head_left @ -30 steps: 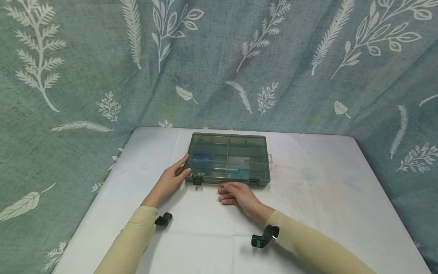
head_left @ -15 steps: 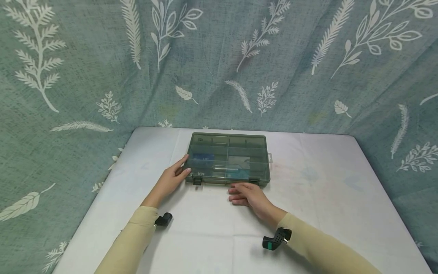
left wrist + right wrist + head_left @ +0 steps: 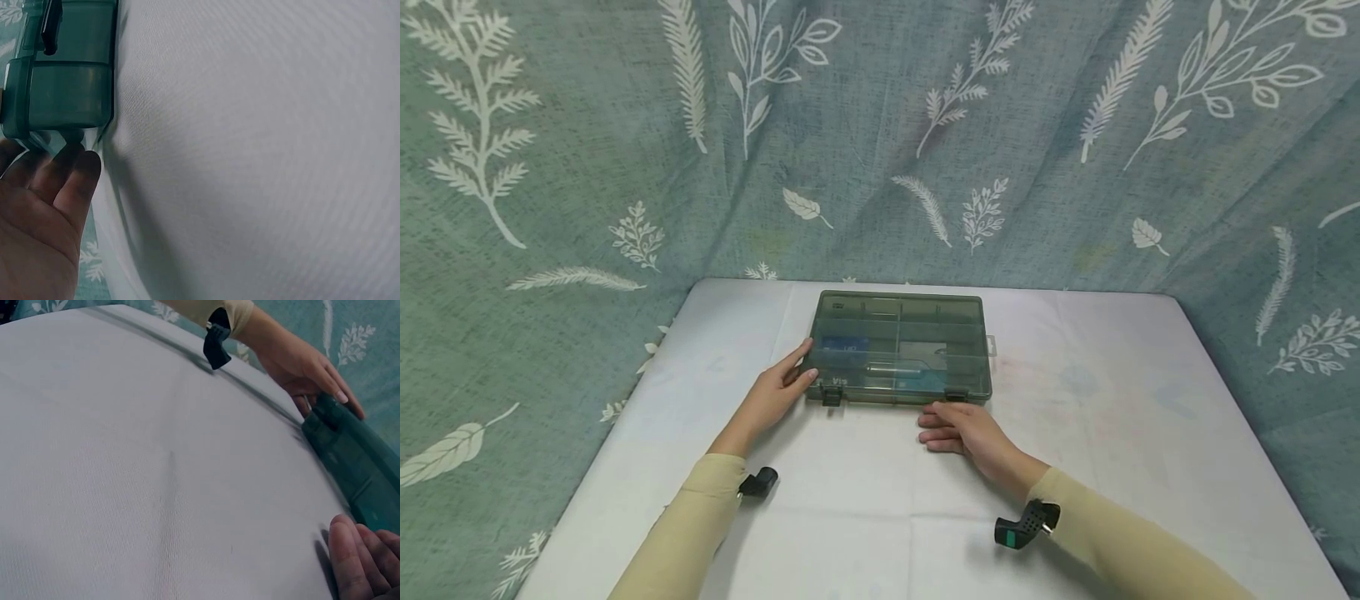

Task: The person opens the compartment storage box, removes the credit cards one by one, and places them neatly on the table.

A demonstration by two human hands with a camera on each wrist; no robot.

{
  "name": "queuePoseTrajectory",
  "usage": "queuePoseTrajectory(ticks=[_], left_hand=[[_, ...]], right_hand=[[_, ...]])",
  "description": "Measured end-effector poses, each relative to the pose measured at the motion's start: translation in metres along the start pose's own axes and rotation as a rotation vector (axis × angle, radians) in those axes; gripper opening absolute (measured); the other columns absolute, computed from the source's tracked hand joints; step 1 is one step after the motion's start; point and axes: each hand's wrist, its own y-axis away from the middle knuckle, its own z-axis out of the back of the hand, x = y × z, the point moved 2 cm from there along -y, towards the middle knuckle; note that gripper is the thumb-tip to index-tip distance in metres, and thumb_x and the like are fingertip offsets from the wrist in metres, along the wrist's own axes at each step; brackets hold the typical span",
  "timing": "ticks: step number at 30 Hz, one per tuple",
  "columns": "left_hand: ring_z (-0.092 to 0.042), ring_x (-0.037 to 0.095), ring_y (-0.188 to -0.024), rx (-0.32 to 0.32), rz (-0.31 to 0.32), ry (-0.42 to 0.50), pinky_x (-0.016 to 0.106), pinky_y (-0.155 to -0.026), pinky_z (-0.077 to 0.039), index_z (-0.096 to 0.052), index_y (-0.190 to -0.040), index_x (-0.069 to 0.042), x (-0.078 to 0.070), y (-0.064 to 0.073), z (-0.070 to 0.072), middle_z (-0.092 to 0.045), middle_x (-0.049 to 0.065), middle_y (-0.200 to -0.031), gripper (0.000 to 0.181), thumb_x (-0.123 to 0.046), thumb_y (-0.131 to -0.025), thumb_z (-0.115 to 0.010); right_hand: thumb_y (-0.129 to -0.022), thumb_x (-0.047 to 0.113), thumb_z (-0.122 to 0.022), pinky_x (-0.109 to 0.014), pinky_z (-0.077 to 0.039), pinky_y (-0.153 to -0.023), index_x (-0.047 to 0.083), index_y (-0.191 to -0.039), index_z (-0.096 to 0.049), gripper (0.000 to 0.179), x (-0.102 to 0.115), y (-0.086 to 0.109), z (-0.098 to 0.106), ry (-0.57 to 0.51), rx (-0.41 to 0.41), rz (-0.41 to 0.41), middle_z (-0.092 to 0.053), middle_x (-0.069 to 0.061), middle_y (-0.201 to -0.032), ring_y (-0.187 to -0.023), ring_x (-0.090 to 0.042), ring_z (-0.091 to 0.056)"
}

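The box (image 3: 938, 312) lies flat on the white-covered worktop (image 3: 1112, 467), at the centre of the head view. It is rectangular, shallow and made of dark green translucent plastic. Inner dividers show through its lowered lid. The middle left portion shows a dark blue item (image 3: 846, 347) with light lettering; the lower right portion shows a light blue item (image 3: 922, 381). Two black latches (image 3: 832, 397) are fitted along the front edge. A pale tab (image 3: 992, 345) projects from the right side. The left hand (image 3: 767, 404) grips the box at its front left corner. The right hand (image 3: 970, 432) is relaxed, grasping nothing, fingers slightly bent, at the front edge beside the right-hand latch; contact cannot be confirmed.
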Motion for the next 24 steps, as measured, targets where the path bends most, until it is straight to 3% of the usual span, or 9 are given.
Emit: queuePoseTrajectory(ticks=[13,24], left_hand=[[-0.037,0.038,-0.146,-0.004,0.005,-0.007,0.051,-0.118,-0.038,-0.025,-0.163,-0.029,-0.001,0.002,0.0,-0.023,0.011,-0.167,0.065,-0.038,-0.106,-0.055],[-0.037,0.038,-0.145,0.0,0.006,-0.007,0.05,-0.118,-0.039,-0.024,-0.163,-0.029,-0.002,0.002,0.0,-0.023,0.011,-0.167,0.066,-0.041,-0.106,-0.055]], right_hand=[[-0.104,0.051,-0.053,-0.037,-0.062,-0.089,-0.011,-0.142,-0.048,0.073,0.003,0.007,0.018,-0.089,-0.041,-0.054,-0.066,-0.024,-0.129,-0.102,-0.024,-0.073],[-0.108,0.045,-0.048,-0.034,-0.062,-0.089,-0.011,-0.143,-0.047,0.066,0.004,0.007,0.018,-0.132,-0.045,-0.068,-0.069,-0.021,-0.125,-0.1,-0.021,-0.074]])
